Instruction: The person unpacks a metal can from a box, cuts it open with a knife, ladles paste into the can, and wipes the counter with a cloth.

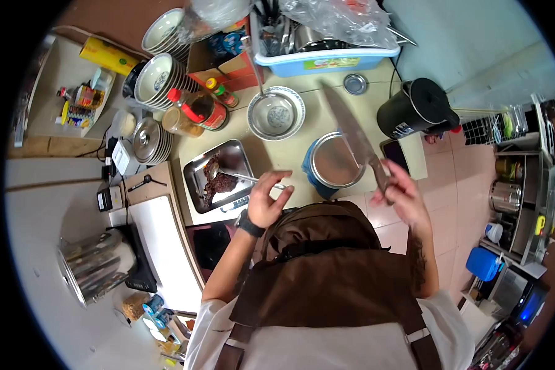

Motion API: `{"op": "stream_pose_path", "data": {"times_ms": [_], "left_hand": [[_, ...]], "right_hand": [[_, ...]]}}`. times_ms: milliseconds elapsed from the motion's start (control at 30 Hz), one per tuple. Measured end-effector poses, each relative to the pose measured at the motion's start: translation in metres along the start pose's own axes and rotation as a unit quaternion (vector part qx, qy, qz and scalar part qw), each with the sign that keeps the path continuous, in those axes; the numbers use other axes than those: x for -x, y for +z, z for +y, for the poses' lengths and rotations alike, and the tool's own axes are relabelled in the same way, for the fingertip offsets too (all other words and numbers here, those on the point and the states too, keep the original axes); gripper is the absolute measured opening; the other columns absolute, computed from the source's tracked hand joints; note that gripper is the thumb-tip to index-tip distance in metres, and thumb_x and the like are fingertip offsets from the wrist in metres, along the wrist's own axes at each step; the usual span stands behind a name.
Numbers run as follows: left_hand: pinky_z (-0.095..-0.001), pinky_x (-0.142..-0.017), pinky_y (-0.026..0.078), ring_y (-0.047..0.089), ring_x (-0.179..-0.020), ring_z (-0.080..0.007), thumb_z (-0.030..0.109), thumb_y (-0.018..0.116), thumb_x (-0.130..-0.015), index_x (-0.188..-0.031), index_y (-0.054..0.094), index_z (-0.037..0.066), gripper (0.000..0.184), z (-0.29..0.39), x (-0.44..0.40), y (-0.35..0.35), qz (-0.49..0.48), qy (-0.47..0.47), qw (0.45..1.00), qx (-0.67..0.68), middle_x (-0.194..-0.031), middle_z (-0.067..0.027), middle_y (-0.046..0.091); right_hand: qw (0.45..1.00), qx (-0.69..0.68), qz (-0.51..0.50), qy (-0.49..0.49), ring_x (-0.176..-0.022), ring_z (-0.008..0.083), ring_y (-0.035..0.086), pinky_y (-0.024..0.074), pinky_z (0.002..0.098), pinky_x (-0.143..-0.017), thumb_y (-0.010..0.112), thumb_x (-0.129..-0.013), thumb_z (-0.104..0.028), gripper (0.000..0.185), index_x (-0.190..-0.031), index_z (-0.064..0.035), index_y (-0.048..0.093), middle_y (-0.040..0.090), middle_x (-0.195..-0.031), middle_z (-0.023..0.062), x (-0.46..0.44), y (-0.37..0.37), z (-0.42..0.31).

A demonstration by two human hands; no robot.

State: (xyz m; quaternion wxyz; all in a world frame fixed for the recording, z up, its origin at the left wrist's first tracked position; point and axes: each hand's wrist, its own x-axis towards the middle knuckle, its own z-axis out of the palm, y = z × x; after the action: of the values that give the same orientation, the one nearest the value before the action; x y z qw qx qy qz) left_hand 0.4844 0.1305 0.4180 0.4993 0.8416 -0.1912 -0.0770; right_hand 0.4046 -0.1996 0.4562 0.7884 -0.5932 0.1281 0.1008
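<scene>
My right hand (402, 198) is closed around the wooden handle of a large kitchen knife (350, 131). The broad blade points up and left, passing over the edge of a round metal-rimmed container (335, 161) with brownish contents and blue plastic around its side. At the left, my left hand (267, 200) has thumb and fingers apart, over the handle of a metal spoon (237, 176); I see no firm grip on it. The spoon's bowl rests in a dark, crumbly paste inside a rectangular steel tray (240, 154).
Behind lies a patterned bowl (276, 113) with a utensil in it. A black kettle (418, 110), a phone (396, 154) and a small round lid (355, 84) are at the right. Sauce bottles (198, 111), stacked bowls (157, 80) and a blue bin (327, 60) line the back.
</scene>
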Motion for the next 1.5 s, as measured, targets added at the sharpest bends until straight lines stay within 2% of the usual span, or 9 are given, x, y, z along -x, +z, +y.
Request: {"op": "stream_pose_path", "data": {"times_ms": [133, 200, 333, 433, 667, 767, 967, 1067, 1500], "left_hand": [[-0.0439, -0.109, 0.039, 0.044, -0.134, -0.0389, 0.022, 0.086, -0.070, -0.140, 0.048, 0.004, 0.082, 0.019, -0.041, 0.032, -0.056, 0.114, 0.989, -0.082, -0.144, -0.0211, 0.045], [-0.0473, -0.116, 0.031, 0.030, -0.143, -0.0421, 0.036, 0.092, -0.059, -0.149, 0.035, 0.002, 0.112, 0.023, -0.061, 0.047, -0.102, 0.141, 0.974, -0.143, -0.154, -0.0242, 0.030], [-0.0471, -0.119, 0.027, 0.022, -0.146, -0.0441, 0.045, 0.092, -0.053, -0.151, 0.027, -0.003, 0.127, 0.031, -0.084, 0.068, -0.179, 0.130, 0.950, -0.221, -0.155, -0.0293, 0.023], [-0.0463, -0.118, 0.028, 0.025, -0.145, -0.0433, 0.044, 0.092, -0.053, -0.150, 0.026, -0.005, 0.127, 0.028, -0.089, 0.074, -0.203, 0.106, 0.948, -0.224, -0.154, -0.0279, 0.026], [-0.0439, -0.117, 0.032, 0.032, -0.141, -0.0411, 0.041, 0.093, -0.051, -0.148, 0.028, -0.007, 0.127, 0.031, -0.090, 0.074, -0.190, 0.094, 0.953, -0.216, -0.151, -0.0254, 0.032], [-0.0434, -0.117, 0.032, 0.032, -0.141, -0.0406, 0.040, 0.094, -0.051, -0.148, 0.028, -0.007, 0.127, 0.029, -0.091, 0.075, -0.187, 0.093, 0.955, -0.211, -0.151, -0.0251, 0.032], [-0.0419, -0.118, 0.031, 0.030, -0.143, -0.0399, 0.041, 0.094, -0.050, -0.149, 0.026, -0.007, 0.130, 0.028, -0.092, 0.076, -0.187, 0.092, 0.954, -0.214, -0.152, -0.0257, 0.032], [-0.0416, -0.118, 0.030, 0.029, -0.144, -0.0399, 0.042, 0.094, -0.050, -0.150, 0.024, -0.007, 0.131, 0.027, -0.089, 0.076, -0.191, 0.082, 0.954, -0.217, -0.152, -0.0261, 0.031], [-0.0422, -0.117, 0.031, 0.032, -0.142, -0.0391, 0.042, 0.092, -0.053, -0.153, 0.020, -0.003, 0.132, 0.040, -0.088, 0.078, -0.188, 0.044, 0.951, -0.243, -0.155, -0.0232, 0.029]], "right_hand": [[0.999, -0.023, -0.001, 0.031, -0.059, 0.0191, 0.063, 0.0504, 0.0301, -0.056, 0.048, -0.084, 0.005, 0.040, -0.123, -0.0020, 0.046, 0.061, -0.077, 0.0104, 0.003, -0.003, 0.016], [0.996, -0.009, 0.083, 0.005, -0.048, 0.0148, 0.053, 0.0439, 0.0294, -0.047, 0.046, -0.090, 0.000, 0.021, -0.110, -0.0045, 0.045, 0.055, -0.069, 0.0063, -0.011, -0.012, 0.041], [0.987, 0.038, 0.140, 0.070, -0.044, 0.0115, 0.048, 0.0387, 0.0268, -0.042, 0.046, -0.103, -0.019, 0.012, -0.104, -0.0071, 0.049, 0.048, -0.062, 0.0020, -0.018, -0.008, 0.046], [0.982, 0.112, 0.133, 0.067, -0.039, 0.0088, 0.038, 0.0328, 0.0251, -0.036, 0.041, -0.107, -0.027, 0.022, -0.110, -0.0061, 0.049, 0.043, -0.063, 0.0011, -0.019, 0.003, 0.060], [0.954, 0.259, 0.150, 0.002, -0.040, 0.0098, 0.042, 0.0345, 0.0254, -0.036, 0.041, -0.107, -0.028, 0.021, -0.103, -0.0081, 0.048, 0.044, -0.061, 0.0004, -0.027, 0.005, 0.079], [0.974, 0.143, 0.149, 0.095, -0.042, 0.0122, 0.048, 0.0371, 0.0278, -0.040, 0.043, -0.106, -0.031, 0.024, -0.098, -0.0084, 0.048, 0.049, -0.058, 0.0016, -0.027, 0.007, 0.067], [0.987, -0.041, 0.101, 0.118, -0.034, 0.0111, 0.038, 0.0309, 0.0269, -0.033, 0.040, -0.107, -0.028, 0.023, -0.096, -0.0083, 0.046, 0.046, -0.061, 0.0022, -0.028, -0.002, 0.065], [0.988, -0.052, 0.062, 0.128, -0.035, 0.0106, 0.038, 0.0318, 0.0260, -0.033, 0.038, -0.107, -0.028, 0.025, -0.097, -0.0069, 0.045, 0.046, -0.061, 0.0030, -0.027, -0.001, 0.080], [0.974, 0.143, 0.157, 0.080, -0.039, 0.0101, 0.044, 0.0368, 0.0263, -0.036, 0.039, -0.107, -0.029, 0.026, -0.097, -0.0059, 0.045, 0.047, -0.063, 0.0025, -0.020, 0.012, 0.072]]}}
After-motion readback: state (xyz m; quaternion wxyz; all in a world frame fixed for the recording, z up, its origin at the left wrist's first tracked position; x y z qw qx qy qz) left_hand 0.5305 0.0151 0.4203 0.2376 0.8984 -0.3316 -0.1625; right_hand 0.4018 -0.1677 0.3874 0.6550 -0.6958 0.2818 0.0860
